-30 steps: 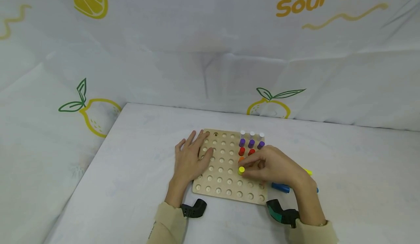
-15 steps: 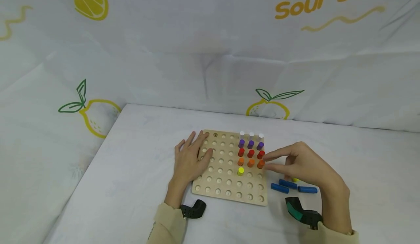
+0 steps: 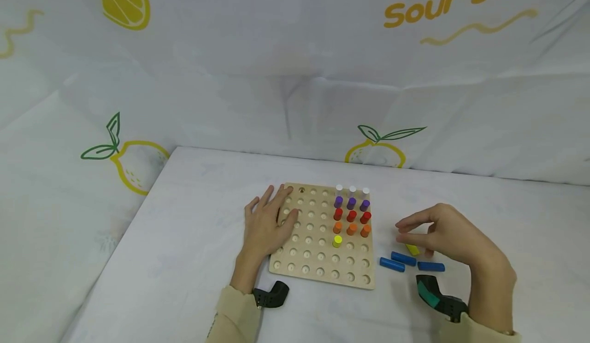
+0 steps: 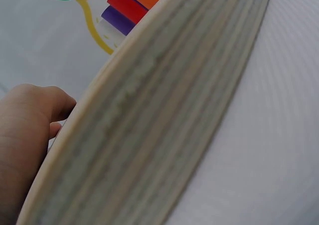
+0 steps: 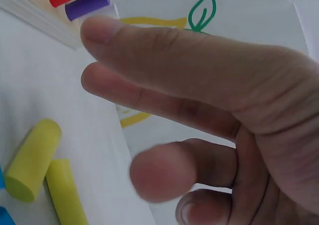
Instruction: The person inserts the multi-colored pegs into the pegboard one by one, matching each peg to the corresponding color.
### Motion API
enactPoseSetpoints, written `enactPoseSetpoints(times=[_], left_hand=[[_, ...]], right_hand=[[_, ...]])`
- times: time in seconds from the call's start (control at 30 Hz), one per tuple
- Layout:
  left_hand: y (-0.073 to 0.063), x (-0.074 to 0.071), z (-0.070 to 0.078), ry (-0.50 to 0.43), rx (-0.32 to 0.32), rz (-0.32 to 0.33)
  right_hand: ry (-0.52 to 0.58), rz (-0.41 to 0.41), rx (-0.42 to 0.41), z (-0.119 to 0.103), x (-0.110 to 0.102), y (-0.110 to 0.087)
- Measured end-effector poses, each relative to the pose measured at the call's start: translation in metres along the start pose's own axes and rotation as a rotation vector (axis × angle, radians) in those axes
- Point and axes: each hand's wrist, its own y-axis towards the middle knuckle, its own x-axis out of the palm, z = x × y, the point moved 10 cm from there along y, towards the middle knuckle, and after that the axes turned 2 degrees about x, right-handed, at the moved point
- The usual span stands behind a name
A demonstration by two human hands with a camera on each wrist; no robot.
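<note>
My left hand (image 3: pixel 267 228) lies spread over the left edge of a wooden pegboard (image 3: pixel 328 264), thumb and fingers resting on it. Three-peg rows of white (image 3: pixel 352 190), purple (image 3: pixel 352 203), red (image 3: pixel 352 216) and orange pegs (image 3: pixel 352 229) stand along the board's right side. Below the orange row stands a single yellow peg (image 3: pixel 337 241). To the right of the board, my right hand (image 3: pixel 454 235) hovers with nothing held, thumb and index finger extended and a gap between them. Two loose yellow pegs (image 5: pixel 34 160) lie under it in the right wrist view.
Three blue pegs (image 3: pixel 430 266) lie on the white tablecloth (image 3: pixel 207 189) right of the board. A black wrist device (image 3: pixel 273 295) sits at the left cuff, and a black and green one (image 3: pixel 440 298) at the right. Behind the table hangs a lemon-printed white cloth (image 3: pixel 258 107).
My right hand let go of the yellow peg in the board and moved right, off the board to above the loose pegs. The left hand stays in place.
</note>
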Motion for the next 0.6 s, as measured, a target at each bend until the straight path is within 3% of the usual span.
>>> enactPoseSetpoints(times=[0.6], left_hand=[[0.0,0.003,-0.004,-0.011,-0.01,-0.017]], right_hand=[[-0.039,0.0,0.132,0.034,0.002,0.009]])
